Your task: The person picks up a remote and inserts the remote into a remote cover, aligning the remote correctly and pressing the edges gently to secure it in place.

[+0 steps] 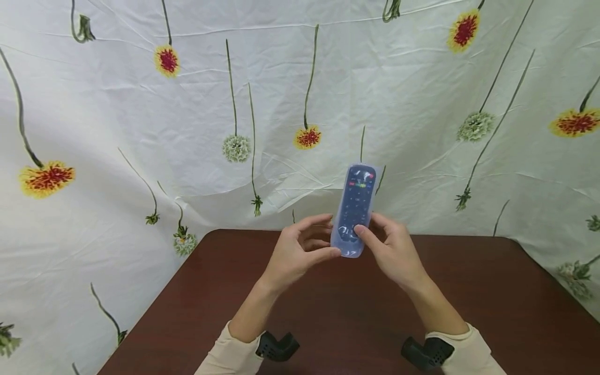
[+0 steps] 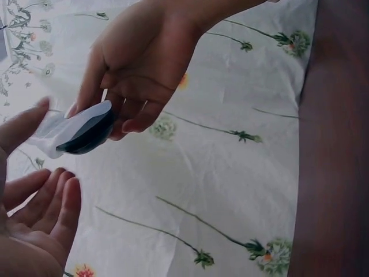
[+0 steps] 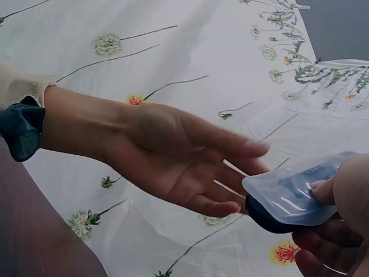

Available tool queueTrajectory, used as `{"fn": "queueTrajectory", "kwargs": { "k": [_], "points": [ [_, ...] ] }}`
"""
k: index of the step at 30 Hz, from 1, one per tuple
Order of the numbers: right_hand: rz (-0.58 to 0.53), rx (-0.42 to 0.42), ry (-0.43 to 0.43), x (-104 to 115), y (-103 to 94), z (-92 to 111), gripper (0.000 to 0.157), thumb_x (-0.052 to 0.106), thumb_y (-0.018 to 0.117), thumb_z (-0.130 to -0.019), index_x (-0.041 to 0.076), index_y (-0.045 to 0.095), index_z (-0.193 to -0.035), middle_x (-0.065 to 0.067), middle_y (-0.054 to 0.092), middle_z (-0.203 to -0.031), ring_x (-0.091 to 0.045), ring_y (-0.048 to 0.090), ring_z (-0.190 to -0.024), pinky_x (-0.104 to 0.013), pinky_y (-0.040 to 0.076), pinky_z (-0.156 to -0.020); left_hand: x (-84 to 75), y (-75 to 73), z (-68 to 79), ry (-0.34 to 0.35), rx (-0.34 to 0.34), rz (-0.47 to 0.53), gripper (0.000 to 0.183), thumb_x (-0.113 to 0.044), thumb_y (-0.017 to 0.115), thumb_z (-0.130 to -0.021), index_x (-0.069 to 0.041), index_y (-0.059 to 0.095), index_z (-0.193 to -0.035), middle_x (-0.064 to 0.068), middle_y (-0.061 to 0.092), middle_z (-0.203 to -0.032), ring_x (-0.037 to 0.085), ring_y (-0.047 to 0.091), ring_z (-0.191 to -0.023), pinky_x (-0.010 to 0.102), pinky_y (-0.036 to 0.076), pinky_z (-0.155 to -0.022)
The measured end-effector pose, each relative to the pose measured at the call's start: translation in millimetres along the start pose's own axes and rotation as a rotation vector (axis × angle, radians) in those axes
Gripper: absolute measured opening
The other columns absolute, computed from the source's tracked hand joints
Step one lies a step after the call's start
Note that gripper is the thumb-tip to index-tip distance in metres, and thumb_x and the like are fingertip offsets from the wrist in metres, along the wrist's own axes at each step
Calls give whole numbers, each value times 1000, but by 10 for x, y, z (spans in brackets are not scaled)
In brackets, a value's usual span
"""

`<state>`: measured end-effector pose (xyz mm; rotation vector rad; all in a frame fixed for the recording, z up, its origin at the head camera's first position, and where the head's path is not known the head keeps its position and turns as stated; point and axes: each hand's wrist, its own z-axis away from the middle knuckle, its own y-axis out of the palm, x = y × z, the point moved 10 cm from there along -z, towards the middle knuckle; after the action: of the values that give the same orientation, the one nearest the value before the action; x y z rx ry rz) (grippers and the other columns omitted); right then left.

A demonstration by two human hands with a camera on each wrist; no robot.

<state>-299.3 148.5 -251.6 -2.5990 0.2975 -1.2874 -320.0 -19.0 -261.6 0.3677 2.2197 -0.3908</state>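
A dark remote control (image 1: 357,200) in a translucent plastic cover is held up above the table, its button face towards the head camera. My right hand (image 1: 396,252) grips its lower right side, thumb over the front and fingers behind, as the right wrist view also shows around the covered remote (image 3: 288,196). Beside the lower left edge is my left hand (image 1: 297,250), its thumb and fingers spread apart. In the right wrist view that left hand (image 3: 179,156) is not wrapped round the remote; whether its fingertips touch the cover I cannot tell.
Below the hands lies a dark reddish-brown table (image 1: 347,323) with rounded far corners. A white cloth (image 1: 281,67) printed with flowers hangs behind it and along its sides. Each wrist carries a black camera mount (image 1: 277,347) near the sleeve cuff.
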Motion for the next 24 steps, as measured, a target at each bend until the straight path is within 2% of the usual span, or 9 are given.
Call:
{"fn": "queueTrajectory", "kwargs": {
  "k": [6, 10, 13, 16, 18, 20, 24],
  "points": [
    [97, 47, -68, 52, 124, 16, 32, 10, 70, -101, -1, 68, -130, -7, 74, -111, -19, 69, -98, -33, 59, -77, -48, -167, 5, 26, -171, -6, 29, -6, 70, -99, 7, 68, -125, 16, 70, -115, 25, 68, -102, 39, 58, -87],
    [153, 86, -121, 86, 239, 43, 32, 12, 72, -99, 0, 70, -129, -6, 75, -114, -15, 69, -93, -35, 58, -72, -64, -161, 9, 48, -189, -33, 24, -5, 70, -99, 6, 72, -120, 14, 73, -112, 25, 71, -98, 40, 59, -84],
    [159, 103, -133, 89, 298, 62, 31, 12, 73, -99, 0, 70, -128, -7, 75, -112, -14, 66, -82, -33, 55, -64, -86, -162, 16, 71, -198, -76, 20, -5, 72, -98, 5, 75, -115, 13, 75, -106, 25, 72, -95, 35, 59, -79],
    [138, 123, -112, 69, 332, 67, 32, 12, 73, -99, 0, 70, -128, -7, 75, -111, -13, 67, -80, -31, 56, -63, -111, -185, 29, 88, -225, -102, 18, -6, 73, -97, 5, 76, -111, 12, 76, -101, 24, 72, -91, 32, 59, -75],
    [113, 148, -78, 38, 348, 69, 35, 14, 74, -98, 1, 69, -129, -6, 75, -112, -12, 70, -84, -31, 58, -68, -119, -199, 35, 91, -238, -99, 18, -6, 73, -97, 5, 76, -111, 13, 76, -99, 24, 72, -87, 31, 59, -72],
    [83, 194, -41, 11, 373, 72, 40, 14, 77, -96, 2, 67, -132, -5, 74, -112, -14, 71, -89, -33, 59, -75, -123, -224, 41, 86, -261, -92, 19, -7, 73, -98, 6, 76, -111, 13, 76, -97, 23, 72, -84, 31, 59, -69],
    [48, 306, -5, -23, 448, 89, 52, 14, 83, -90, 3, 63, -137, -2, 73, -109, -17, 71, -91, -36, 59, -79, -95, -306, 59, 50, -328, -61, 22, -12, 72, -99, 6, 75, -112, 14, 76, -95, 24, 72, -81, 31, 59, -67]
  ]
}}
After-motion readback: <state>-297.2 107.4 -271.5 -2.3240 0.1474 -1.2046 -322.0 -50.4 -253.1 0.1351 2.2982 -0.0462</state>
